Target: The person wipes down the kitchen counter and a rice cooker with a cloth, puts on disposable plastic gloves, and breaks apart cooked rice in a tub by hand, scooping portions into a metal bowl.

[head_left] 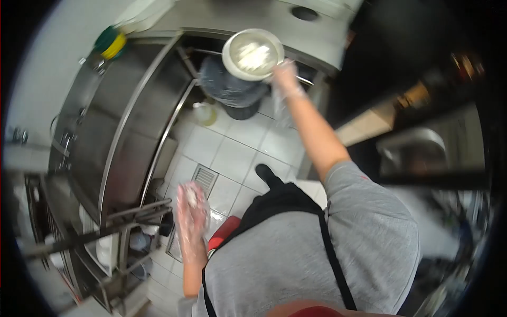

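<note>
My right hand (285, 77), in a clear plastic glove, is closed on the near right rim of a round white bowl (228, 59). Pale, whitish pieces (254, 56) lie in the bowl; their kind is not clear. The bowl is held above a black bin (242, 112) with a dark liner bag (224, 84). My left hand (193, 214), also in a clear plastic glove, is low beside my body with its fingers stretched out. A whitish patch shows on that glove, perhaps residue.
A stainless steel sink counter (127, 100) runs along the left, with a metal rack (119, 230) nearer. A bottle of yellowish liquid (204, 113) stands by the bin. A floor drain grate (203, 179) is set in the white tiles. Dark equipment (380, 58) stands at right.
</note>
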A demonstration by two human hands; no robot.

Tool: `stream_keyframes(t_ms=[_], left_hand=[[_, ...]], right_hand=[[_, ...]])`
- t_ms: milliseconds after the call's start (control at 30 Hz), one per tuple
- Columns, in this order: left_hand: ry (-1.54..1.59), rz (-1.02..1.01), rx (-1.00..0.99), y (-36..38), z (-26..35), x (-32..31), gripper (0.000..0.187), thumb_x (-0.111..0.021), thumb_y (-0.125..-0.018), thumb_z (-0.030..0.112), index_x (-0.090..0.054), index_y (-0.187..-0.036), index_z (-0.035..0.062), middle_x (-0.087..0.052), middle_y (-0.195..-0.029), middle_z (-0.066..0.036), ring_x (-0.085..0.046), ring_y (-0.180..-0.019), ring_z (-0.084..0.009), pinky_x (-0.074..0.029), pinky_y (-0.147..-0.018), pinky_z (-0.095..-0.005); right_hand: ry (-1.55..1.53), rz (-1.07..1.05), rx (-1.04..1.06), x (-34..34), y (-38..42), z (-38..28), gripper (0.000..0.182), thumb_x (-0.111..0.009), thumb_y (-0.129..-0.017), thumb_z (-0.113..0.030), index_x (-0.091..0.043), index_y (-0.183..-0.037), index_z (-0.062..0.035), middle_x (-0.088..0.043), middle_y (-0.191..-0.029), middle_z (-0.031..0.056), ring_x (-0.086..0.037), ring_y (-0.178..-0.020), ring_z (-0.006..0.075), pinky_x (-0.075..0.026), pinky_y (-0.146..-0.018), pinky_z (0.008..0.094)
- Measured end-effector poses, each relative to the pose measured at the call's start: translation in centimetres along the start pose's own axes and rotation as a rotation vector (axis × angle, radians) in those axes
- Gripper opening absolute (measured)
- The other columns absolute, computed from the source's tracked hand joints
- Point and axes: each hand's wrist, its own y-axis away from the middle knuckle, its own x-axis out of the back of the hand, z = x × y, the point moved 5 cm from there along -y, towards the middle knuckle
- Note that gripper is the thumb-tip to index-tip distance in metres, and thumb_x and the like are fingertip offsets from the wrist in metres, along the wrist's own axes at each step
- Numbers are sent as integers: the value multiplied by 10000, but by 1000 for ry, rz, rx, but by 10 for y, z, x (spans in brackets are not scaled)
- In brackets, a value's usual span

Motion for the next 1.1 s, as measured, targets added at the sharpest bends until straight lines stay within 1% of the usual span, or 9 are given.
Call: stream_keyframes(t_ms=[33,100,267,567,667,733,800,1000,1100], left_hand=[[-22,-52,-6,-6,2,-16,267,-517,-930,328,-568,-974,69,-581,-851,-23,-552,-700,-94,-458,-560,-193],[-50,-278,65,-7,0,-57,205,-521,-934,261,-560,-982,65,-559,-894,-37,-522,-764,-98,-445,-640,-220],[-480,-789,163,48,-85,-147,163,-511,-932,212,-552,-987,64,-546,-868,-28,-498,-704,-94,-405,-592,-220],[-1144,-1340,727,209,-352,-237,191,-578,-901,227,-584,-987,56,-573,-794,-17,-507,-677,-81,-389,-584,-214],[-1394,-1954,278,275,-425,-281,449,-574,-898,326,-483,-1229,38,-567,-1128,-99,-561,-1000,-198,-453,-866,-307],[-1490,-2202,230,310,-487,-296,615,-539,-892,422,-340,-1366,84,-399,-1369,-153,-394,-1261,-287,-317,-1048,-372],[-1630,-2620,-251,367,-537,-298,688,-495,-890,484,-250,-1418,117,-256,-1458,-172,-214,-1360,-330,-213,-1104,-394],[-1342,-2609,-318,456,-652,-348,631,-544,-877,352,-303,-1399,92,-293,-1437,-191,-265,-1334,-357,-230,-1089,-428],[-1090,-2290,-811,485,-708,-404,599,-606,-840,262,-369,-1362,89,-380,-1387,-177,-383,-1262,-341,-297,-1054,-420]], right_hand=[[-24,12,-141,11,58,14,262,-590,-781,-101,-506,-985,39,-591,-894,158,-613,-780,234,-523,-573,357],[-151,-167,-375,39,186,13,719,-585,-814,-243,-245,-1381,40,-287,-1399,265,-399,-1232,341,-426,-949,395],[164,-298,-356,165,359,37,423,-565,-733,-187,-508,-1071,60,-589,-1023,243,-579,-949,336,-471,-810,407],[9,276,-337,438,515,75,337,-580,-710,-201,-531,-962,18,-598,-801,192,-601,-733,257,-470,-614,389],[90,466,-315,512,568,85,337,-577,-709,-196,-527,-954,31,-603,-797,190,-600,-717,250,-470,-606,388],[129,562,-280,569,599,89,335,-575,-710,-193,-525,-948,37,-605,-793,183,-599,-707,244,-470,-601,388],[259,640,-456,620,644,105,337,-573,-706,-180,-516,-947,47,-598,-773,168,-589,-686,249,-470,-598,391],[-146,860,-524,731,701,115,225,-573,-762,-158,-479,-932,-44,-504,-746,34,-508,-656,117,-456,-522,301],[-77,919,-413,812,713,162,278,-576,-734,-159,-498,-935,16,-552,-778,121,-547,-680,196,-470,-571,337]])
